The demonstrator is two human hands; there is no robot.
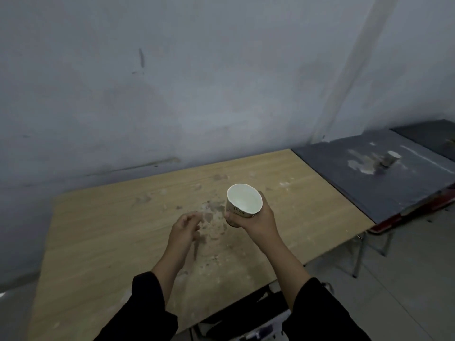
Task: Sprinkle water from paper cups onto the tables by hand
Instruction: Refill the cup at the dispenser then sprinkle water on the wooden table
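My right hand (256, 221) grips a white paper cup (242, 201) from below and holds it upright above the wooden table (103, 232). The cup's mouth faces the camera and its inside looks pale. My left hand (183, 228) hovers just left of the cup, over the table's middle, with its fingers loosely bunched and blurred, holding nothing. Wet dark splotches (214, 225) spread across the wood beneath both hands. A second paper cup (390, 158) stands on the dark grey table (344, 166) to the right, beside pale wet patches.
A grey plaster wall runs behind both tables. The dark table has a red edge (394, 221) and folding metal legs (359, 257) over a grey floor. A black object (246, 313) sits below the wooden table's near edge.
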